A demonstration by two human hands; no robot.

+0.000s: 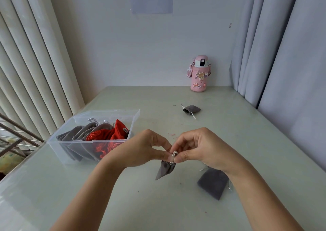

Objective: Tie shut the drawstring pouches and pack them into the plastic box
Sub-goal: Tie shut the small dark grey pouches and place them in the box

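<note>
I log: grey pouch [165, 170], near centre, dangling mouth-up so left hand [146, 149] and right hand [199, 147] both pinch its cord [174, 154] for knotting; plastic box [105, 112], left, part-filled, awaits it.

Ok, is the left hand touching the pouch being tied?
Touching. Head view shows the left hand pinching the grey pouch at its gathered neck.
</note>
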